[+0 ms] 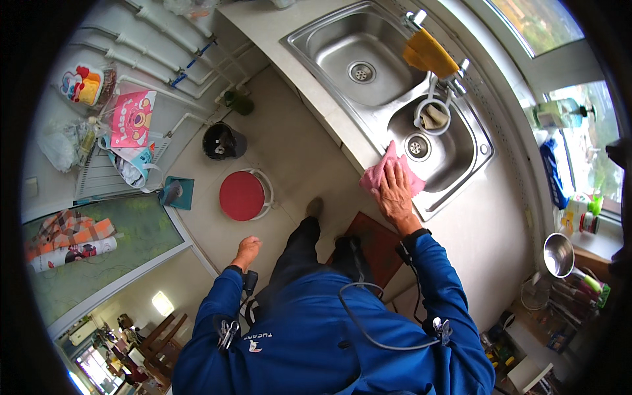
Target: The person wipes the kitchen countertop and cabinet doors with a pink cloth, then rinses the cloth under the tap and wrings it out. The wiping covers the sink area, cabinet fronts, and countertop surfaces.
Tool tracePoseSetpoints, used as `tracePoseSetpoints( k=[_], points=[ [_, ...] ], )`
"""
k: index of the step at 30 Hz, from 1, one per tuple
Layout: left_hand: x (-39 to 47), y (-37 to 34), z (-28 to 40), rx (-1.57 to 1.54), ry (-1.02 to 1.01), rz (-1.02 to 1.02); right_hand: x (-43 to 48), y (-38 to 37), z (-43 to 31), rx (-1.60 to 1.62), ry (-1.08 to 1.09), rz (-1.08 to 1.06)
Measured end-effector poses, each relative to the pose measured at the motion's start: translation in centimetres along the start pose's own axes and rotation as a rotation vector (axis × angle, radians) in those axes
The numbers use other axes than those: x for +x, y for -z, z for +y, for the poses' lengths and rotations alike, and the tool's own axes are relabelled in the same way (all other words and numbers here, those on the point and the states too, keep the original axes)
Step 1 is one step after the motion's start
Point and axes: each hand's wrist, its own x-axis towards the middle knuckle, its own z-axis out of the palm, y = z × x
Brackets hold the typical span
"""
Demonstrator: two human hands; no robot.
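Observation:
My right hand (pixel 395 195) lies flat on a pink cloth (pixel 414 181), pressing it against the front rim of a stainless steel double sink (pixel 340 106). The cloth reaches from the counter edge to the near basin (pixel 456 160). In that basin, close to the drain, a white handled container (pixel 420 109) holds a beige cloth (pixel 435 118). My left hand (pixel 247 253) hangs beside my body above the floor, fingers curled, with nothing visible in it. A yellow cloth (pixel 428 52) drapes over the tap fittings (pixel 456 81) behind the sink.
On the floor are a red-topped stool (pixel 242 196), a black bin (pixel 217 147), a teal dustpan (pixel 183 192) and a reddish mat (pixel 370 242) by my feet. A steel ladle-like pan (pixel 559 254) stands right of the counter (pixel 489 232). A pump bottle (pixel 558 113) is on the windowsill.

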Motion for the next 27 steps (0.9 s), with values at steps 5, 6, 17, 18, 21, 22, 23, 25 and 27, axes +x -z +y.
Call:
tracePoseSetpoints(
  k=[5,6,17,18,21,22,23,25,27],
  points=[
    [0.1,0.2,5.1,-0.179,-0.084,-0.018,8.0,-0.2,-2.6,-0.001,0.005,-0.047],
    [0.3,0.3,6.1,-0.210,-0.109,-0.026,9.4,-0.4,-3.1,0.012,0.006,-0.019],
    [4.0,5.5,5.7,-0.187,-0.133,0.033,5.0,0.0,-3.2,-0.011,-0.100,-0.061],
    [4.4,6.4,5.2,-0.195,-0.129,0.039,3.9,0.3,-3.1,-0.024,-0.145,-0.117],
    [5.4,7.8,4.2,-0.216,-0.148,0.150,1.8,0.9,-2.7,-0.038,-0.127,-0.131],
    [5.7,8.1,4.1,-0.236,-0.150,0.189,1.8,0.8,-2.7,-0.039,-0.112,-0.122],
    [5.9,8.3,4.0,-0.259,-0.111,0.214,2.1,0.8,-2.6,-0.026,-0.112,-0.129],
    [5.9,8.3,4.3,-0.255,-0.139,0.256,3.6,0.5,-2.7,-0.042,-0.130,-0.186],
    [5.3,8.1,4.8,-0.273,-0.121,0.255,6.1,0.2,-2.8,-0.044,-0.042,-0.116]
  ],
)
